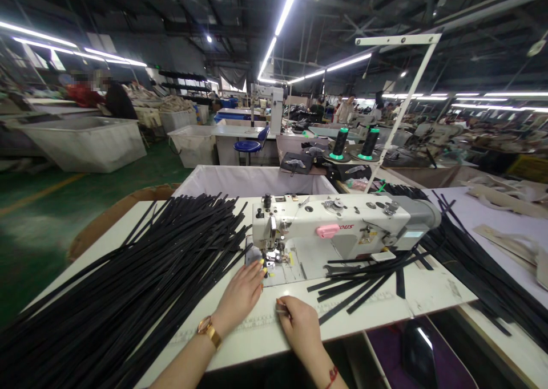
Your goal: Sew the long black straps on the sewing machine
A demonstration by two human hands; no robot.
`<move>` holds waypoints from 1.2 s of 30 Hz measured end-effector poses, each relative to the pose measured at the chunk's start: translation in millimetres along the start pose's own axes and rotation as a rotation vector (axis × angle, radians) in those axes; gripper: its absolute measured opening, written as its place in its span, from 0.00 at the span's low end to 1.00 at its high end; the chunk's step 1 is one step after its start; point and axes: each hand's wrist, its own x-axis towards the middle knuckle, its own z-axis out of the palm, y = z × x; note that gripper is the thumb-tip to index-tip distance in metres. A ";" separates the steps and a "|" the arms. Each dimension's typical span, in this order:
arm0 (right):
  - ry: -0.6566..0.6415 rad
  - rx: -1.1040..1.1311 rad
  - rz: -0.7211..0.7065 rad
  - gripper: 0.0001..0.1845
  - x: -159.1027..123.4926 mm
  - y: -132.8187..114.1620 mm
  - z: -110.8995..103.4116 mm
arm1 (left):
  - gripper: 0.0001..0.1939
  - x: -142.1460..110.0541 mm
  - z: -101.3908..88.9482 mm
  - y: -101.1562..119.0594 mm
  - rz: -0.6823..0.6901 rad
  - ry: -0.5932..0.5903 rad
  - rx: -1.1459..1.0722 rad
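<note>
— Factory floor, long lamps overhead, white table (240,343) in front. What are the hands doing?

— Left hand (240,295) lies flat with open fingers (258,270), tips just before the presser foot (272,256). Right hand (301,320) pinches closed on something small and pale; I cannot tell what.

— And the straps?

— Big black heap (141,275) lies left of the sewing machine (334,229), fewer straps (363,275) right of it.

— Advice?

— I'd keep fingertips clear of the needle and guide flat, steadily.

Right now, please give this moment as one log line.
left hand: flat on table by presser foot | right hand: pinching small item, unclear | black straps: piled left
</note>
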 end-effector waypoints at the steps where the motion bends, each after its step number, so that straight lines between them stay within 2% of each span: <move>1: -0.002 -0.002 0.003 0.10 0.1 -0.3 -0.1 | 0.19 0.1 -0.2 0.4 -0.001 0.002 0.002; 17: -0.011 -0.013 0.004 0.10 0.0 -2.3 -2.2 | 0.19 1.0 6.3 -2.5 -0.003 0.012 -0.018; 21: -0.007 -0.019 -0.007 0.09 -0.3 -2.1 -1.5 | 0.19 6.3 1.7 -9.9 0.012 0.001 -0.070; 23: -0.007 -0.030 -0.006 0.09 -0.3 -1.8 -0.9 | 0.18 17.5 -4.8 -20.1 -0.003 0.019 -0.104; 26: -0.008 -0.038 -0.008 0.09 -0.5 -1.4 -0.5 | 0.16 47.2 -14.7 -40.1 -0.031 0.058 -0.131; 31: -0.013 -0.022 -0.008 0.10 -0.9 -1.7 -1.4 | 0.15 100.9 -19.3 -61.3 0.081 0.024 -0.194; 33: -0.011 -0.014 -0.003 0.10 -0.6 -1.9 -1.5 | 0.15 111.8 -19.5 -64.0 0.141 -0.007 -0.218; 36: -0.012 -0.002 0.010 0.11 0.8 -1.8 -1.0 | 0.14 114.1 -20.1 -69.0 0.185 -0.037 -0.213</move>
